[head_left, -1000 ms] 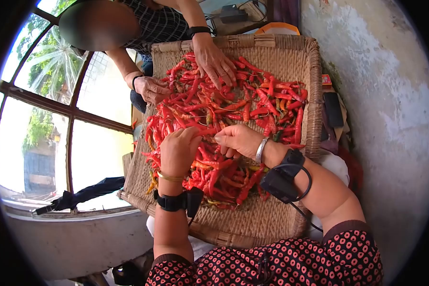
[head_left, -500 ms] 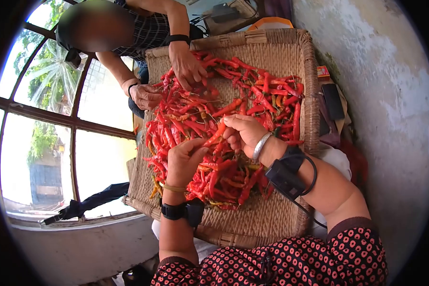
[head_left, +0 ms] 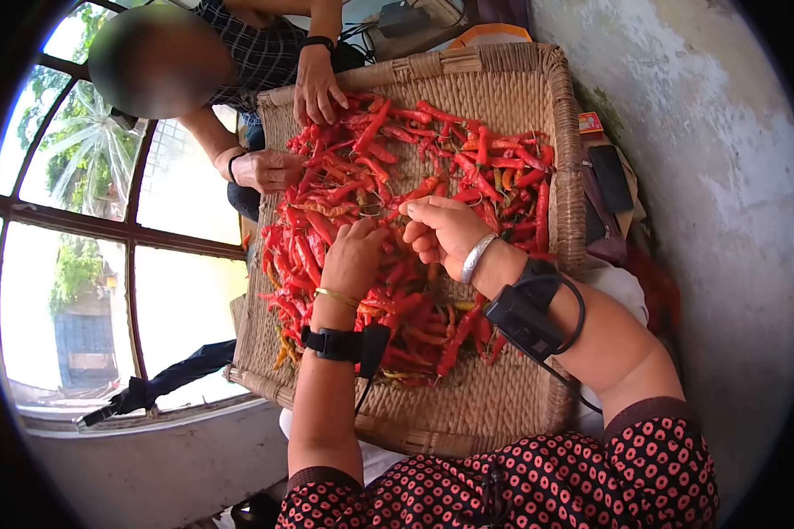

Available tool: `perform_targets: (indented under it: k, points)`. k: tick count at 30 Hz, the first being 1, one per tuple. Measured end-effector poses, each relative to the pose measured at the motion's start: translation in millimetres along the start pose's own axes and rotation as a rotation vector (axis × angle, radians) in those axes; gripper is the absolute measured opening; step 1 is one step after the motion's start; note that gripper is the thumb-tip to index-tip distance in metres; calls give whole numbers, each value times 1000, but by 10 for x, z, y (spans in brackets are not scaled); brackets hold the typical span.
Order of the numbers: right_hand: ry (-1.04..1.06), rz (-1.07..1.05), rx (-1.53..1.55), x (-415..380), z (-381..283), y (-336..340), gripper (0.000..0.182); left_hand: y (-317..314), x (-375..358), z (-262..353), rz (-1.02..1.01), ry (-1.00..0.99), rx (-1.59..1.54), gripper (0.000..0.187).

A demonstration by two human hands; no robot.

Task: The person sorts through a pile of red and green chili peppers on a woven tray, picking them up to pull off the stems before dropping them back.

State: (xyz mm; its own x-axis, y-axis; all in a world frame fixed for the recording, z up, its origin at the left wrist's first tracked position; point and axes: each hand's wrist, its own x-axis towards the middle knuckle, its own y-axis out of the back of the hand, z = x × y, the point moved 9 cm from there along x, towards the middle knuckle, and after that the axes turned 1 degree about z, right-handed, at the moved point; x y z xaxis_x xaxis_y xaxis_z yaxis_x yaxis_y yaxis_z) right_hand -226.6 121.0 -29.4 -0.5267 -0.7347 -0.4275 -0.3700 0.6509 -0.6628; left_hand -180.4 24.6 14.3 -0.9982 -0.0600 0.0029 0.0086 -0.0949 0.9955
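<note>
Red chili peppers (head_left: 307, 256) lie heaped in a large woven basket tray (head_left: 450, 421), a few of them orange or yellowish. My left hand (head_left: 355, 257) is over the middle of the heap, back upward, with its fingers bent. Its fingertips are partly hidden, and I cannot see what they hold. Just to the right, my right hand (head_left: 444, 231) is raised above the peppers with thumb and forefinger pinched together. Anything in that pinch is too small to name. An orange-red chili (head_left: 423, 188) rests behind this hand.
Across the tray, a co-worker's hands (head_left: 316, 88) touch the far left peppers. A barred window (head_left: 71, 220) and a folded black umbrella (head_left: 172, 375) are on the left. A worn wall (head_left: 715, 176) stands right, beside a dark phone-like object (head_left: 612, 182).
The red chili between my two hands no longer shows there. My left hand has moved up and right, turning its back upward. The co-worker's upper hand has shifted away from the middle.
</note>
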Motion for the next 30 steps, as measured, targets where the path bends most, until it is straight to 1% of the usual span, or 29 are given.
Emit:
perform_targets:
  k: [4, 6, 10, 12, 13, 14, 15, 16, 17, 19, 21, 22, 23, 25, 26, 27, 29, 30]
  points:
    - [7, -3, -45, 12, 20, -13, 19, -95, 28, -26, 60, 0, 31, 24]
    - [13, 0, -48, 17, 10, -12, 19, -83, 26, 7, 127, -61, 128, 18]
    - [42, 30, -79, 34, -8, 25, 20, -16, 1, 33, 128, -78, 140, 18]
    - [44, 37, -117, 57, 14, 48, 21, 335, -127, 42, 380, -18, -80, 13]
    - [45, 40, -158, 59, 19, 44, 23, 398, -171, 83, 377, -21, -81, 13]
    - [8, 44, -241, 37, 46, 31, 31, 480, -239, 0, 419, 76, -311, 12]
    - [6, 50, -239, 17, 47, 23, 31, 520, -315, -75, 455, 175, -542, 12]
    - [-50, -21, -301, -3, 111, -43, 34, 553, -379, -60, 476, 200, -672, 13]
    - [-107, -94, -362, -35, 179, -113, 38, 550, -418, -18, 471, 202, -677, 13]
    - [-134, -104, -359, -79, 241, -147, 41, 567, -528, 4, 580, 146, -1018, 14]
    - [-166, -210, -146, -71, 329, -228, 41, 520, -601, 45, 558, 149, -1063, 13]
    - [-150, -167, -151, -88, 285, -196, 37, 457, -630, 33, 561, 218, -1185, 12]
    - [-153, -164, -149, -59, 294, -170, 37, 385, -649, 6, 562, 286, -1306, 11]
    - [-72, -108, -85, 23, 233, -77, 29, 320, -654, 9, 522, 308, -1324, 11]
    - [-67, -99, -40, 44, 221, -52, 22, 284, -646, 8, 486, 323, -1337, 10]
    - [-70, -98, -31, 38, 199, -61, 22, 283, -646, -9, 478, 327, -1333, 10]
    - [-76, -44, 14, 1, 148, -41, 16, 292, -637, -30, 446, 318, -1253, 10]
    - [-69, -35, 24, 3, 146, -36, 16, 301, -634, -37, 465, 335, -1244, 12]
